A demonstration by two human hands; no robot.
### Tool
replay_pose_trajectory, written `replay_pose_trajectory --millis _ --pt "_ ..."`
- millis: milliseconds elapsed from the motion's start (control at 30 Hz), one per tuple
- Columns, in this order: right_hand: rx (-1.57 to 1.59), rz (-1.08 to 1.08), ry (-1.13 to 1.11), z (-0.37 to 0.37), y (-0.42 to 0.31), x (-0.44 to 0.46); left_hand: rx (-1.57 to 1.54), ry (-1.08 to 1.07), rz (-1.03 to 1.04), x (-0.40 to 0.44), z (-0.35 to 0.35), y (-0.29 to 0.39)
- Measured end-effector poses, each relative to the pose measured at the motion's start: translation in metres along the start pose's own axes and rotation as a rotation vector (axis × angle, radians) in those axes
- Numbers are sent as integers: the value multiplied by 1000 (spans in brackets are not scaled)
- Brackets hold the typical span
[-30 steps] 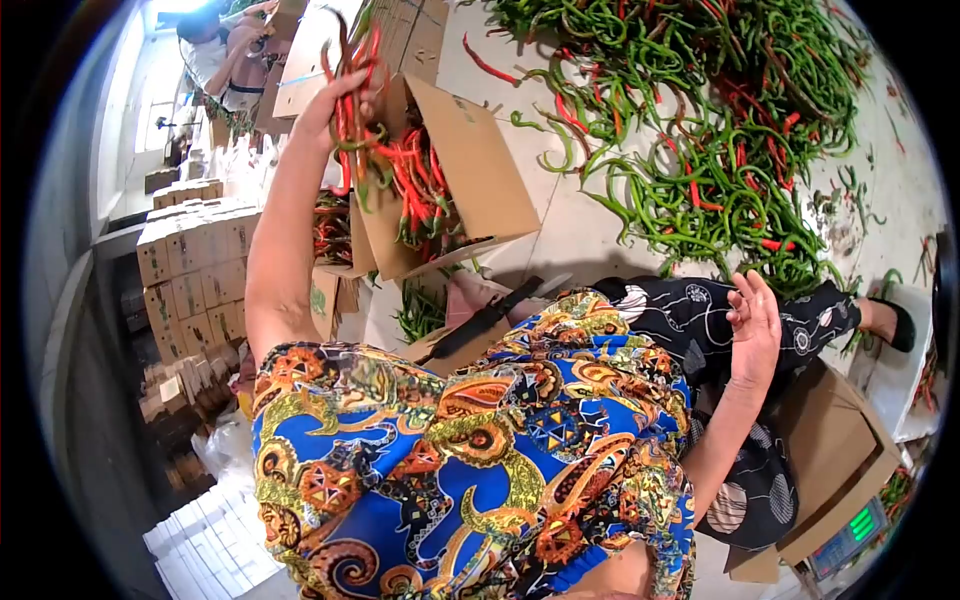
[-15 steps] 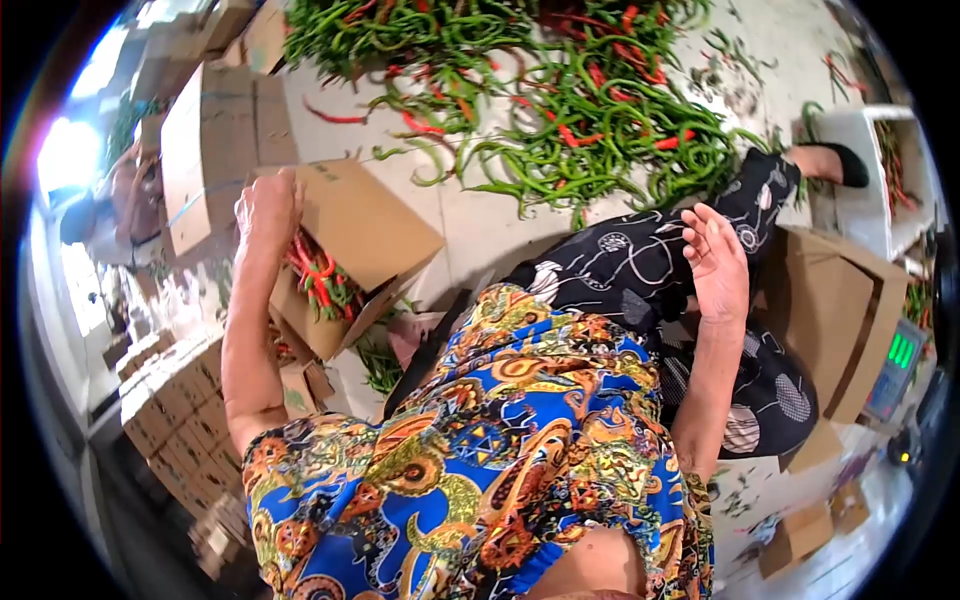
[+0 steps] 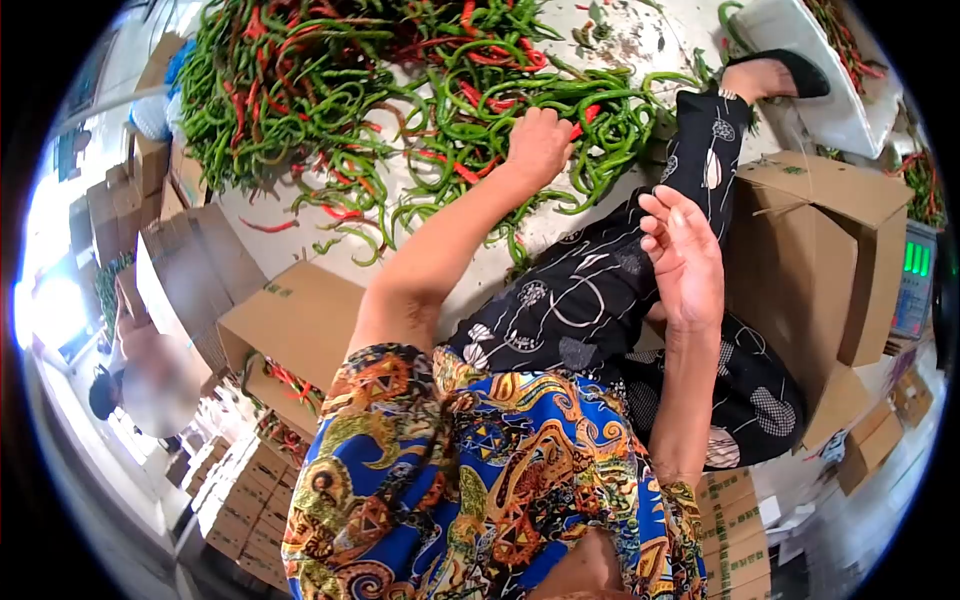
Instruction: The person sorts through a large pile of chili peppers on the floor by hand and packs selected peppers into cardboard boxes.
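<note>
My left hand is over the pile of long green and red chili peppers on the pale floor. Its fingers curl down into the peppers, fingertips hidden; what they hold cannot be made out. A red chili pepper lies just beside it. My right hand is raised above my patterned black trousers, palm up, fingers apart and loosely bent, with nothing in it. To the left, an open cardboard box shows red and green chili peppers inside.
A second open cardboard box stands by my right leg. Beyond it is a scale with a green display. A white foam box is at upper right. Stacked cartons and a person are at left.
My left hand has moved from above the left cardboard box over to the chili pepper pile. My right hand stays raised and open. The view has shifted.
</note>
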State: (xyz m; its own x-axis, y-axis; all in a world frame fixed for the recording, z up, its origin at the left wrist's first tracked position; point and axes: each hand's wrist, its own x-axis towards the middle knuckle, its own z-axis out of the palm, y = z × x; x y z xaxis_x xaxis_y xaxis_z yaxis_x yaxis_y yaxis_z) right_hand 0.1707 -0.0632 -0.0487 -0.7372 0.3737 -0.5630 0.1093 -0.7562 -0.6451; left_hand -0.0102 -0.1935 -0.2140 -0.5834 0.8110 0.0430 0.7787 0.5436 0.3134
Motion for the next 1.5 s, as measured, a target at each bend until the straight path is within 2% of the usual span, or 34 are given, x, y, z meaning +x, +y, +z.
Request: replay_pose_trajectory --millis 33,100,167,300,367,433,500,567,633,700,867,967,1033,1100,1133,1233,1267,1333,1400,1433,1500 --pt "6 2 -5 0 -1 2 83 -89 -22 6 26 -2" --pt "15 13 -5 3 -2 5 50 -175 -104 10 63 -12" --pt "-8 25 -17 4 -4 6 -176 -370 -232 21 30 -5" --pt "6 80 -1 18 -10 8 -1351 -692 -654 -10 -56 -6" --pt "-6 103 40 32 -8 12 -1439 -696 -664 -29 -99 2" --pt "2 147 32 39 1 15 -1356 -611 -630 -36 -137 18" --pt "-7 187 11 43 9 20 -1447 -597 -585 -36 -147 30" --pt "143 155 -73 42 16 24 -1140 -535 -306 -33 -140 35" --pt "94 81 21 45 18 22 -688 -171 60 -34 -128 46" --pt "63 -26 2 40 23 19 -475 -111 140 -37 -133 52" --pt "134 -59 -69 35 24 20 -449 -20 91 -44 -140 58" --pt "132 -43 -72 34 22 20 -603 -75 78 -48 -138 52" --pt "126 -21 -13 39 22 23 -823 -264 -188 -47 -143 47" --pt "99 38 -23 37 19 22 -932 -257 -434 -20 -145 44" --pt "81 50 -43 38 17 18 -907 -254 -405 7 -147 42" --pt "47 62 -67 38 19 15 -745 -242 -125 115 -183 67" --pt "38 54 -77 37 20 14 -849 -116 115 153 -183 70" --pt "34 68 -48 38 18 16 -1223 -19 217 198 -222 103" --pt "71 52 -59 39 10 13 -1526 21 129 232 -193 96" --pt "94 41 -62 39 7 12 -1485 14 127 240 -157 72" --pt "118 43 -82 38 8 12 -883 -90 -77 227 -63 12"
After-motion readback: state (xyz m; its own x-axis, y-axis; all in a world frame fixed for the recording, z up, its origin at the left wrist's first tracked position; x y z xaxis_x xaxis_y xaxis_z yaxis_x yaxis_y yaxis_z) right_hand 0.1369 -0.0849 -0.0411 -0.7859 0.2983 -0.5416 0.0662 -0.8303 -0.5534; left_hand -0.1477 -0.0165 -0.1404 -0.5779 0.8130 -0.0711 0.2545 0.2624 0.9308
